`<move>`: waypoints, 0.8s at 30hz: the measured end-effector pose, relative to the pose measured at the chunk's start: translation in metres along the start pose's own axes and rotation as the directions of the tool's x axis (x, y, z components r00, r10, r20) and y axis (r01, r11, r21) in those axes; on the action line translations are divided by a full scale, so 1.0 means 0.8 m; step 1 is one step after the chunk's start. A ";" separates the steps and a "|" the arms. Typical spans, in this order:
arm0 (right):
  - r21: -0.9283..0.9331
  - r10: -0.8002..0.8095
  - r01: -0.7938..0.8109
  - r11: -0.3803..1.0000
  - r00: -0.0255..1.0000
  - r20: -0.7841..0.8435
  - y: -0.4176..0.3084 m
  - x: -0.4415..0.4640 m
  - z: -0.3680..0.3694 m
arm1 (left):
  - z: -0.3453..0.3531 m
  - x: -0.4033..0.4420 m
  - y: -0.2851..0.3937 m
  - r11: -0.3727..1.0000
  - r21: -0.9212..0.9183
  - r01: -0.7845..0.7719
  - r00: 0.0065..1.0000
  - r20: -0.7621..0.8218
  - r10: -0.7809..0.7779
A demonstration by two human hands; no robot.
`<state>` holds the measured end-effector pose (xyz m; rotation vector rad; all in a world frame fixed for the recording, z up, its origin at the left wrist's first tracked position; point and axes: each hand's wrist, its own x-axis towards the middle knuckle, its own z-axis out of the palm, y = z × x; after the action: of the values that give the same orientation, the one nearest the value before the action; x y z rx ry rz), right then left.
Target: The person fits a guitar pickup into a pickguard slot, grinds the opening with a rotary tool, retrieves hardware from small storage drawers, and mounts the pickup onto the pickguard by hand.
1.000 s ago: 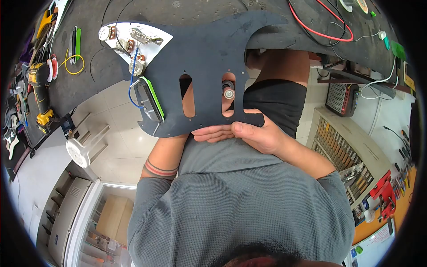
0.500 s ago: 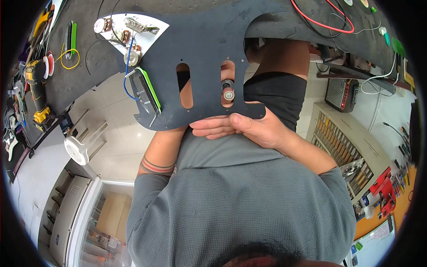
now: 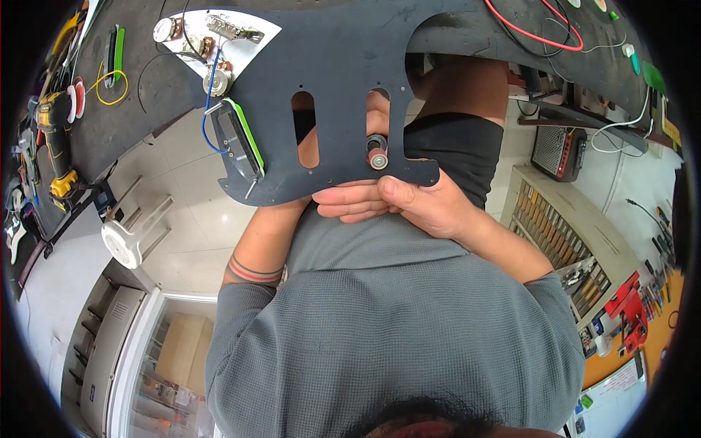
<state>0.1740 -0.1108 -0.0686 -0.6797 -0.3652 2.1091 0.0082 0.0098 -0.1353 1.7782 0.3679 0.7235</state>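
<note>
A dark, pickguard-shaped plate (image 3: pixel 343 58) with slots lies tilted over my lap and the bench edge. My right hand (image 3: pixel 398 201) grips its near edge, thumb near the rim and fingers stretched together along the underside. Under the plate is my left hand (image 3: pixel 377 109), seen only as skin through the slots; its fingers are mostly hidden. A small cylinder with a round metal end (image 3: pixel 377 159) shows in the right slot. White-backed controls (image 3: pixel 217 79) sit at the plate's upper left, and a blue wire runs to a green-edged pickup (image 3: pixel 244 139) in the left slot.
On the dark bench (image 3: pixel 146 44) are a green-edged pickup (image 3: pixel 113 56), a yellow wire and a red cable (image 3: pixel 537 33). A yellow-black drill (image 3: pixel 55 139) lies at the left. A white stool (image 3: pixel 123 243) stands below; a tool rack (image 3: pixel 555 241) is at the right.
The plate has moved slightly away from my body, up in the view, and my right hand has shifted with it. Its grip looks unchanged.
</note>
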 end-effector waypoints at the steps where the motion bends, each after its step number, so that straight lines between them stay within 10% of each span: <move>1: -0.005 -0.002 0.002 1.000 1.000 -0.001 -0.001 0.000 0.001 | 0.001 -0.002 0.000 1.000 0.008 -0.013 1.000 -0.002 0.013; 11: -0.055 -0.033 0.033 0.998 0.999 0.002 0.009 0.001 -0.002 | -0.007 0.000 0.003 0.940 -0.251 0.231 0.963 0.194 -0.185; 24: -0.067 -0.025 0.026 0.997 1.000 0.011 0.005 0.000 -0.002 | -0.002 -0.001 0.002 0.980 -0.113 0.164 0.980 0.133 -0.149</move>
<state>0.1727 -0.1131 -0.0719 -0.7004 -0.4499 2.0843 0.0060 0.0101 -0.1339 1.6477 0.3677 0.5109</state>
